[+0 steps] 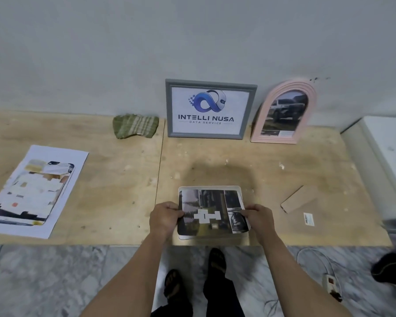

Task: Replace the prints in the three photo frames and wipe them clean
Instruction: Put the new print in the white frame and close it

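**2 hands hold a print over the white frame**

The left hand (167, 217) and the right hand (257, 217) are apart, and each one pinches a side edge of a dark printed photo collage with rounded corners (211, 210). The thumbs lie on top of the paper and the other fingers curl under it. The print is directly over a white rectangular photo frame with rounded corners (235, 188), which lies flat on the light plywood counter (114, 179) near its front edge. I cannot tell if the print touches the frame or is a little above it.

Beyond the hands, a grey rectangular frame with a blue logo print (209, 108) stands against the wall. Just to the right of it, a pink arched frame with a photo of a vehicle (283, 110) also leans on the wall. To the left of the grey frame lies a crumpled green striped cloth (135, 125).

Far to the left of the left hand, a large white paper sheet with a pale printed picture (35, 191) lies flat on the counter. To the right of the right hand there is a brown cardboard piece (298, 199), and near it a small white label with a barcode (308, 218).
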